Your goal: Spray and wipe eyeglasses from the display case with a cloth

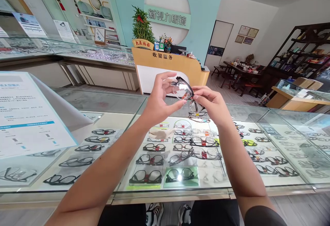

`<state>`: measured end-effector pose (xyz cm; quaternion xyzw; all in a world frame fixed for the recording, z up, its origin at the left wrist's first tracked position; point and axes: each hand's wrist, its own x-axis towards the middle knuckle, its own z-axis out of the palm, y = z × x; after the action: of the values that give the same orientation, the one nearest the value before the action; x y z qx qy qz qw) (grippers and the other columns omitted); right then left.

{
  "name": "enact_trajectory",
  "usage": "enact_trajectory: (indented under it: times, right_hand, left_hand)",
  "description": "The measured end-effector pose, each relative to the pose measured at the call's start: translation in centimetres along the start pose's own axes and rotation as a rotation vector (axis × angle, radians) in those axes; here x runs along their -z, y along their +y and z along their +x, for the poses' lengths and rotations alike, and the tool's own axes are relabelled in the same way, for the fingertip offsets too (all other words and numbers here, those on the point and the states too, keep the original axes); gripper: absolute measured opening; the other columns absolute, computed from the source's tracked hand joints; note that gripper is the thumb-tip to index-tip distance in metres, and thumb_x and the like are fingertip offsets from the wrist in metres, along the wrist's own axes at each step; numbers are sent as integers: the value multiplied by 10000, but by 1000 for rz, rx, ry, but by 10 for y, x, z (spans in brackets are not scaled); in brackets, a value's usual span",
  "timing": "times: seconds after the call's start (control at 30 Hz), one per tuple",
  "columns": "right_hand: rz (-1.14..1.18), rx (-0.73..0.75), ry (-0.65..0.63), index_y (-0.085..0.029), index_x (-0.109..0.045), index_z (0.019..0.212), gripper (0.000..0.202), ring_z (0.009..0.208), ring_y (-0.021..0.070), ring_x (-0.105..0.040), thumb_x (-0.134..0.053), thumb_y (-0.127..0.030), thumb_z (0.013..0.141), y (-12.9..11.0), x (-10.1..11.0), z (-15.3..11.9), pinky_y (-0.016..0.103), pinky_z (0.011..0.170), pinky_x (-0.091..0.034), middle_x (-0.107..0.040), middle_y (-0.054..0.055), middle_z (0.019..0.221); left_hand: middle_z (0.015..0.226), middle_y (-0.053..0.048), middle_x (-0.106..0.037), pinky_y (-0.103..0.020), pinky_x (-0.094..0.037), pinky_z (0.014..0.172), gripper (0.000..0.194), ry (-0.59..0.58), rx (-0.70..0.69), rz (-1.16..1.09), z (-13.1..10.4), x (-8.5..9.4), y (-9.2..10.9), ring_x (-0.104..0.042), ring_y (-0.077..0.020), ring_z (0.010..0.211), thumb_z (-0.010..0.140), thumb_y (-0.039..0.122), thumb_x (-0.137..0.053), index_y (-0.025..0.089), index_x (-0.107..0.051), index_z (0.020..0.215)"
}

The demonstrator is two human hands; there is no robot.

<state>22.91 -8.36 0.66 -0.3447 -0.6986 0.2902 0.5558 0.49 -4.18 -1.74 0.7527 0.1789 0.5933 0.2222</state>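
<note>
Above the glass counter I hold a pair of black-rimmed eyeglasses [186,81] tilted on its side, with clear lenses. My left hand [162,97] is at the upper lens end, fingers curled behind it and the thumb stretched out below. My right hand [210,100] pinches the frame near its middle, thumb against the fingers. The lower lens and a folded temple arm hang under my right fingers. Beneath both hands, the glass display case [139,112] contains rows of eyeglasses, many with red tags on the lenses.
A folded printed sign [33,116] stands on the counter at the left. Beyond the case are a wooden cashier desk [167,64] with a plant [141,25], and more display cases [103,59]. At the right are a dark wooden table [242,69] and shelves [304,51].
</note>
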Motion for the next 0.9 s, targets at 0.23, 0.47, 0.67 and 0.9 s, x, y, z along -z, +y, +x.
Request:
enact_trajectory:
  times: [0.23, 0.47, 0.67, 0.9]
  right_hand:
    - [134, -109, -38, -294, -880, 895, 111, 925, 198, -736, -857, -400, 875, 4, -3, 0, 397, 944, -579, -852, 9, 965]
    - [57, -79, 104, -248, -879, 876, 150, 959, 233, -775, -853, -396, 872, 13, -4, 5, 423, 961, -591, -875, 54, 999]
    - [-143, 103, 263, -240, -864, 933, 139, 1098, 260, -799, -794, -359, 941, 17, -17, 2, 446, 1036, -605, -860, 83, 1157]
    - [-486, 242, 234, -234, -847, 1063, 163, 1209, 273, -779, -705, -301, 1016, 7, -38, -9, 435, 1051, -599, -828, 106, 1290]
  left_hand:
    - [1158, -43, -710, -446, -648, 992, 834, -67, 130, -248, 3, -2, -2, -772, -261, 1132, 819, 351, -912, 360, -422, 1494]
    - [1059, -8, -648, -299, -556, 809, 407, 385, 109, 27, -2, -20, 4, -676, -148, 929, 845, 254, -816, 286, -594, 1184]
    - [703, 7, -625, -306, -415, 635, 223, 131, 293, 120, -8, -28, 22, -508, -142, 666, 971, 421, -733, 222, -806, 901]
    - [737, -5, -656, -291, -383, 636, 334, 198, 492, -110, -4, -28, 7, -480, -137, 691, 839, 523, -868, 209, -868, 950]
